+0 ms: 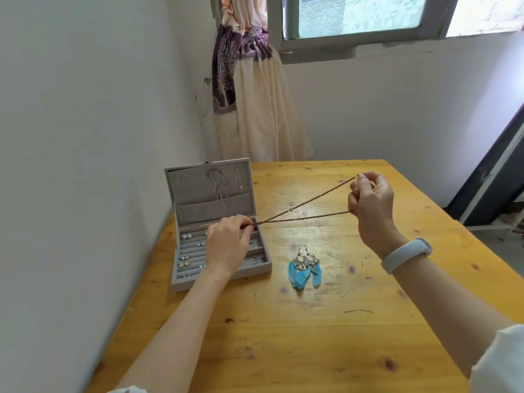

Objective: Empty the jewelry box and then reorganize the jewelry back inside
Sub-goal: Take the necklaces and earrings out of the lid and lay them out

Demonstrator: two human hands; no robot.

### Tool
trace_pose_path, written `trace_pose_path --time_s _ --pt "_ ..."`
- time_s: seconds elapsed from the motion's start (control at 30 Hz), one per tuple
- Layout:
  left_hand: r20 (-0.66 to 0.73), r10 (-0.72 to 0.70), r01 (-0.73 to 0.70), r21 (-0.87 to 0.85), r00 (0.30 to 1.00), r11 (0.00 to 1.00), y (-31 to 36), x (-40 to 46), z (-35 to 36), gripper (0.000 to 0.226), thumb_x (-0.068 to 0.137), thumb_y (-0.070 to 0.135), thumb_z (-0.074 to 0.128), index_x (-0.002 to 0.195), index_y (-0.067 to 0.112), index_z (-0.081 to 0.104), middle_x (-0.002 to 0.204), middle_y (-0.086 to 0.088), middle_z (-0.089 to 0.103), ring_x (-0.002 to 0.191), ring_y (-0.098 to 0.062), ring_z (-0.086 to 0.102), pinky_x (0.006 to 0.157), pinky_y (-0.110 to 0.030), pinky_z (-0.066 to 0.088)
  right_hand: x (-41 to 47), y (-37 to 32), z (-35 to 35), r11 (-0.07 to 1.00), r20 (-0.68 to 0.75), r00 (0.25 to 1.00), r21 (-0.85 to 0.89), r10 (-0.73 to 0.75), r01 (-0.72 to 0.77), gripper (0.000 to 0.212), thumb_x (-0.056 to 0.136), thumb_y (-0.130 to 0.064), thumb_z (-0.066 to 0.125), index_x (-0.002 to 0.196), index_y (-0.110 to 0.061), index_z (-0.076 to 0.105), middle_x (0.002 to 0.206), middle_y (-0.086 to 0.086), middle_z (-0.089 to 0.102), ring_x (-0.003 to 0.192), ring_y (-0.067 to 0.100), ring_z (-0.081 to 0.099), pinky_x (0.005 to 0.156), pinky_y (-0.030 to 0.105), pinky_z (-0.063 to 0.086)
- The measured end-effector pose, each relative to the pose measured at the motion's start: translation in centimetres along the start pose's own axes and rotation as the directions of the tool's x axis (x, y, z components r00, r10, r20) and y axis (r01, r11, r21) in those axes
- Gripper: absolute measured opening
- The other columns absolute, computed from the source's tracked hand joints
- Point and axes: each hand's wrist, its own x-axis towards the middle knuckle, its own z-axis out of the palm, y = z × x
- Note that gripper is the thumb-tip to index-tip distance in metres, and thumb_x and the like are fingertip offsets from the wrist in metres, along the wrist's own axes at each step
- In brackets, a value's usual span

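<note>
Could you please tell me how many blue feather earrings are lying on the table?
2: both feather earrings lie side by side on the table, right of the jewelry box, one at left, one at right. None appears hidden.

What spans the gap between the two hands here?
In the head view, a brown beaded necklace stretches taut in two strands from the left hand to the right hand, above bare table.

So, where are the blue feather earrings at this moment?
In the head view, the blue feather earrings lie on the wooden table, just right of the open jewelry box and below the stretched bead necklace.
</note>
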Motion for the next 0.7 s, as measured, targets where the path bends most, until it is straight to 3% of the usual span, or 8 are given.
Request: trace_pose_path --time_s 0.1,0.17,0.23,0.3,0.43,0.53,0.7 --pt "-0.042 -0.042 0.04 -0.041 0.998 0.998 -0.5 1.4 -0.2 0.016 0.091 0.02 0.053 0.099 0.012 0.065 0.101 -0.002 0.059 0.101 -0.016 0.047 0.085 -0.026 0.032 -0.2 0.2 0.2 0.999 0.052 0.999 -0.045 0.015 -0.013 0.015 0.097 -0.011 0.035 0.087 -0.021 0.041 0.065 -0.002 0.039 0.037 0.001 0.031 0.038 0.016 0.026" --pt "-0.017 -0.182 0.172 -0.251 0.983 0.952 -0.6 2.2 -0.5 0.017 0.091 0.018 0.054 0.1 0.011 0.067 0.103 -0.002 0.054 0.103 -0.013 0.044 0.086 -0.021 0.032 -0.4 0.4 0.7 0.999 0.093 0.995 -0.047 0.022 -0.018 0.015 0.097 -0.01 0.035 0.087 -0.02 0.041 0.064 -0.001 0.039 0.037 0.001 0.032 0.037 0.015 0.026" --pt "0.107 -0.343 0.344 -0.538 0.933 0.769 -0.5 2.7 -1.0 0.018 0.092 0.013 0.052 0.103 0.01 0.066 0.101 -0.004 0.062 0.094 -0.012 0.055 0.081 -0.02 0.043 -0.5 0.5 1.6 0.999 0.123 0.992 -0.05 0.021 -0.015 0.016 0.097 -0.008 0.036 0.087 -0.019 0.041 0.064 -0.001 0.04 0.037 0.001 0.032 0.037 0.014 0.027" --pt "0.194 -0.406 0.422 -0.674 0.893 0.606 -0.6 2.7 -1.5 0.018 0.092 0.008 0.051 0.104 0.008 0.065 0.09 -0.003 0.067 0.081 -0.01 0.061 0.075 -0.018 0.05 -0.5 0.6 2.5 0.998 0.14 0.99 -0.061 0.02 -0.011 0.016 0.096 -0.008 0.036 0.086 -0.019 0.04 0.064 -0.001 0.04 0.038 0.001 0.033 0.037 0.014 0.028" --pt "0.198 -0.407 0.42 -0.696 0.892 0.582 -2.0 2.3 -1.8 0.017 0.094 0.01 0.049 0.102 0.01 0.064 0.086 0.001 0.067 0.084 -0.011 0.062 0.076 -0.022 0.051 -0.5 1.1 3.9 0.997 0.151 0.988 -0.075 0.024 -0.013 0.017 0.096 -0.008 0.036 0.084 -0.019 0.04 0.064 0.0 0.041 0.043 0.004 0.034 0.039 0.014 0.03" --pt "0.262 -0.446 0.471 -0.75 0.856 0.464 -3.0 1.7 -1.7 0.016 0.093 0.012 0.049 0.093 0.016 0.064 0.089 -0.003 0.068 0.09 -0.018 0.064 0.082 -0.031 0.052 -0.7 1.6 4.4 0.997 0.145 0.989 -0.079 0.03 -0.018 0.018 0.096 -0.007 0.036 0.084 -0.02 0.04 0.064 0.0 0.041 0.048 0.009 0.033 0.039 0.015 0.03" --pt "0.397 -0.42 0.524 -0.815 0.816 0.247 -4.1 0.3 -1.7 0.017 0.094 0.011 0.047 0.098 0.011 0.064 0.082 -0.009 0.063 0.075 -0.016 0.065 0.077 -0.033 0.056 -1.1 2.8 5.1 0.996 0.118 0.992 -0.08 0.053 -0.043 0.018 0.096 -0.007 0.036 0.084 -0.02 0.04 0.064 0.0 0.041 0.05 0.01 0.032 0.038 0.013 0.03"
